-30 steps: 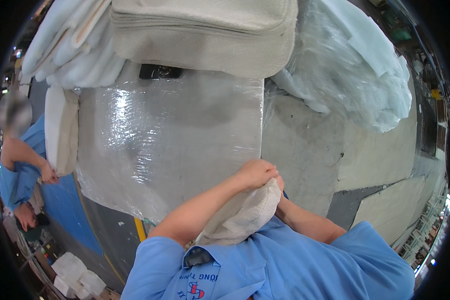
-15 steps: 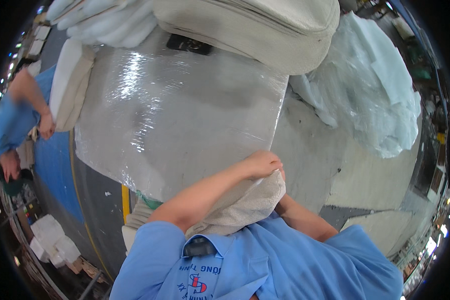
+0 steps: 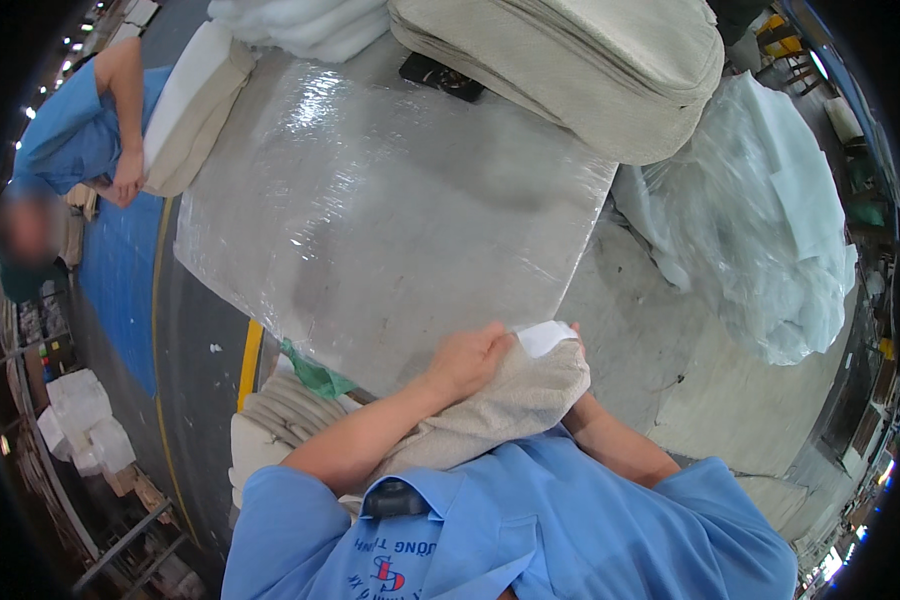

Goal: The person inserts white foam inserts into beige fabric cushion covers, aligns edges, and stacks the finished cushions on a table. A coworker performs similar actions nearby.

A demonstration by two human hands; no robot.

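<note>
A beige woven cushion cover (image 3: 505, 405) is held close against my body at the near edge of the table. Its far end shows a white inner patch (image 3: 545, 338). My left hand (image 3: 473, 362) grips the cover's upper edge beside that patch, thumb and fingers closed. On the far side of the cover, my right hand (image 3: 580, 400) holds its right end; most of that hand is hidden behind the fabric, with only some fingertips showing by the white part.
Clear plastic film lies over the grey table (image 3: 370, 240). Beyond stand stacked beige cushions (image 3: 580, 70), a black item (image 3: 440, 76) and white padding (image 3: 310, 25). Crumpled plastic-wrapped sheeting (image 3: 750, 220) sits at right, folded beige pieces (image 3: 280, 420) at left. A co-worker (image 3: 95, 120) handles another cushion (image 3: 195, 110).
My left hand has moved left and nearer, apart from the right one, uncovering the white patch at the cover's end. My view has shifted, and the co-worker's posture has changed.
</note>
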